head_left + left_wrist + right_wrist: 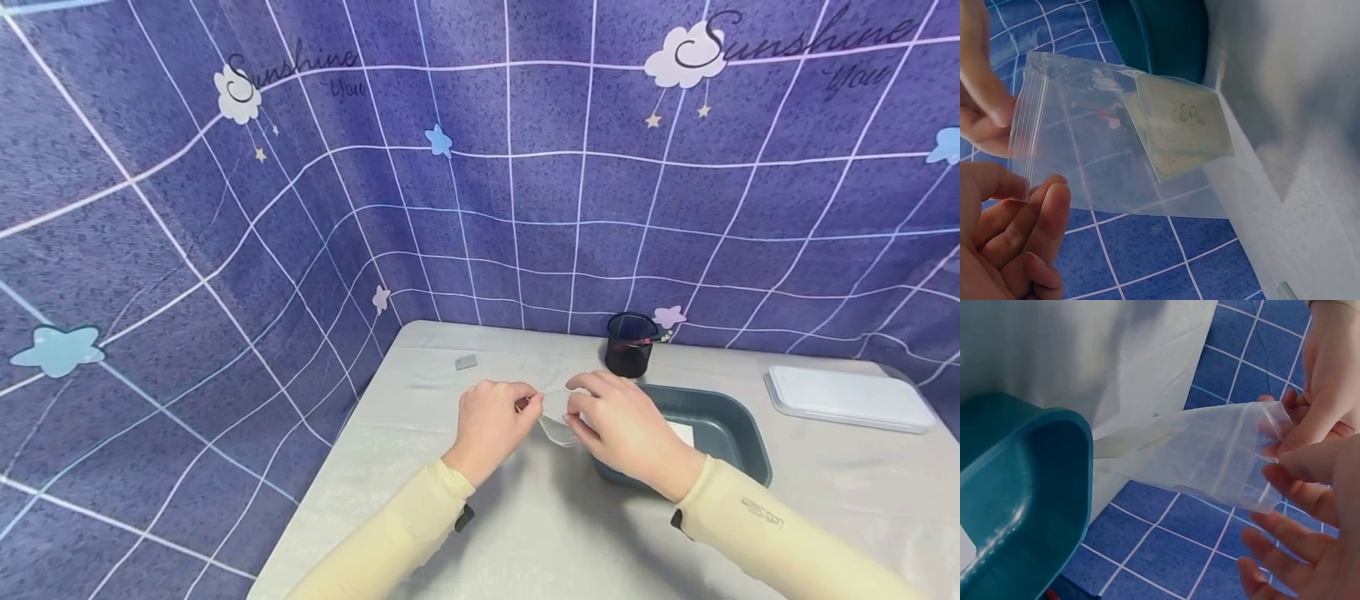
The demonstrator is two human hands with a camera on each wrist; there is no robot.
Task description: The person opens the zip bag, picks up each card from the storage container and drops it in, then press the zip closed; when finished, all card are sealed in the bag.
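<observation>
A clear zip bag [1097,169] hangs between both hands over the table, its zip strip toward the fingers. Inside, at the bottom end, lie folded pale yellowish-green pieces [1188,125] that look like paper, one with a small dark mark. My left hand [491,421] pinches one end of the bag's mouth between thumb and fingers. At the other end, my right hand [630,429] pinches the same edge with thumb and forefinger, its other fingers spread in the right wrist view. Right beside the bag stands a dark teal tub [750,425].
A white piece [683,433] lies inside the tub. Behind it stands a black mesh pen cup [627,357] holding a red-and-black stick. On the right is a flat white case [847,402]; a small grey-green block [466,362] lies back left. A patterned blue curtain [480,208] surrounds the table.
</observation>
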